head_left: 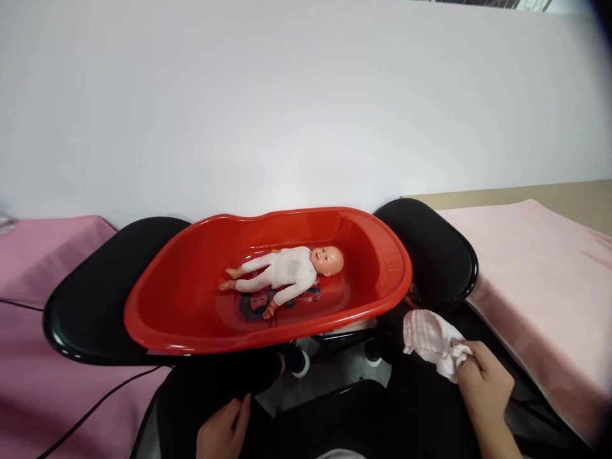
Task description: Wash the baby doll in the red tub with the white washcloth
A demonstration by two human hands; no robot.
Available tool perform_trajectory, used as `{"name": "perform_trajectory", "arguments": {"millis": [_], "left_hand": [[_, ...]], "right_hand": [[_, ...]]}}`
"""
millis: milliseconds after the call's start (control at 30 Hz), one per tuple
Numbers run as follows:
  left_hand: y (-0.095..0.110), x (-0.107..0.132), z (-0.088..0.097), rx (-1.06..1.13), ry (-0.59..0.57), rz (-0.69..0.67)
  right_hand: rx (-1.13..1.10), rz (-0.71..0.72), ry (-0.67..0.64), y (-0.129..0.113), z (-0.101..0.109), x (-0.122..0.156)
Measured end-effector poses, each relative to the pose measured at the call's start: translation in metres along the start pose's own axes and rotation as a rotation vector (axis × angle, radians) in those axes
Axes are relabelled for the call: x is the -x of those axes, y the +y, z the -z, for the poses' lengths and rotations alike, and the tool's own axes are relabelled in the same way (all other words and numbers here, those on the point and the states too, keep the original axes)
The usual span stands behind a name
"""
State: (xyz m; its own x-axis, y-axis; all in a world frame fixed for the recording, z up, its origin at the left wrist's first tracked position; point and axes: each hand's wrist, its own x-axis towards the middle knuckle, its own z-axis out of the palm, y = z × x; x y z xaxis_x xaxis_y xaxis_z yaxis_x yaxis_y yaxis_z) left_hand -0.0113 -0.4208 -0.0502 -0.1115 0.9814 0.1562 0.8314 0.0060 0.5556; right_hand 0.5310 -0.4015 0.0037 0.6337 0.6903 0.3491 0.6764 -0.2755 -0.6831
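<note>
One tub (143, 306), one doll (287, 271), one cloth (430, 341)

A small pink cloth (430, 341) hangs in the lower right of the frame, held clear of any surface. It is pale pink and white with a faint checked weave, soft and thin, crumpled into a loose, rounded bundle with folds running across it. Its lower right end is pinched between the thumb and fingertips of the right hand (485, 382), which comes in from the bottom right corner. The rest of the cloth spreads up and to the left from that grip, its free end showing pale against the dark background behind it. It looks dry.
</note>
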Motion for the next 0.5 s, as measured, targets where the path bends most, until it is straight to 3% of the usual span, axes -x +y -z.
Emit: {"name": "perform_trajectory", "arguments": {"millis": [133,267,367,500], "left_hand": [[0.007,-0.011,-0.001,-0.015,0.042,-0.001],[0.004,-0.009,-0.006,-0.027,0.041,-0.034],[0.001,-0.006,-0.01,0.048,0.114,-0.068],[0.018,-0.014,0.008,0.12,0.224,-0.121]], "right_hand": [[0.011,-0.011,0.029,0.004,0.001,0.003],[-0.009,-0.035,0.043,0.008,0.003,0.006],[-0.043,-0.065,0.042,0.011,0.005,0.004],[-0.12,-0.002,-0.01,0.013,0.005,0.0]]}}
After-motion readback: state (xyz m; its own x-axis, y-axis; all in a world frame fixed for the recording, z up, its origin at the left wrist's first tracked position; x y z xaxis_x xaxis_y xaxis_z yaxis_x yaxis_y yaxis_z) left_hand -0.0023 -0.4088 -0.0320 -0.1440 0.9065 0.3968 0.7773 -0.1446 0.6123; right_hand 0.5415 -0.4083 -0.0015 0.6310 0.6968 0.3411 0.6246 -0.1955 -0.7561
